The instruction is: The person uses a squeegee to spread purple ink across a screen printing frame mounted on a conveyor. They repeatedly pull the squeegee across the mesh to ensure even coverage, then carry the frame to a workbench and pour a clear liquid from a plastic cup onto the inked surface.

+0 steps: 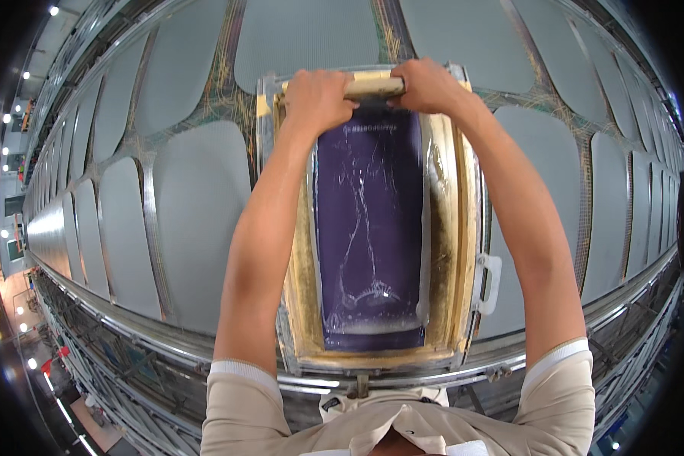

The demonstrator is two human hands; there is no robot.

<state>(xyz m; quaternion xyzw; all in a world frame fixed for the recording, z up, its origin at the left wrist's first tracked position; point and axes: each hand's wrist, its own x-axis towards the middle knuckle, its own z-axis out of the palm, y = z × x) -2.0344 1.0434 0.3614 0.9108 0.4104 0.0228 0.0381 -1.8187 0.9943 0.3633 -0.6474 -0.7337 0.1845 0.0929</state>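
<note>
A long table (224,61) fills most of the view. Rows of big gray pads (197,197) lie on it, with thin strips between them. A yellowish frame (304,334) sits on the table right in front of the person, with gray pads showing on both sides of it. Inside the frame is a dark purple sheet (384,175). It has shiny, pale streaks down the middle and a bright curved mark near the close end.

A tan bar (375,87) lies across the far end of the frame, away from the person's body. The left hand (319,99) is closed around its left part, and the right hand (425,85) is closed around its right part. A small white handle (491,285) sits at the frame's right side, and no hand touches it.

My guess is that this step is sliding the bar over the purple sheet. The next move seems to need both hands pressing evenly, so the bar stays straight.
</note>
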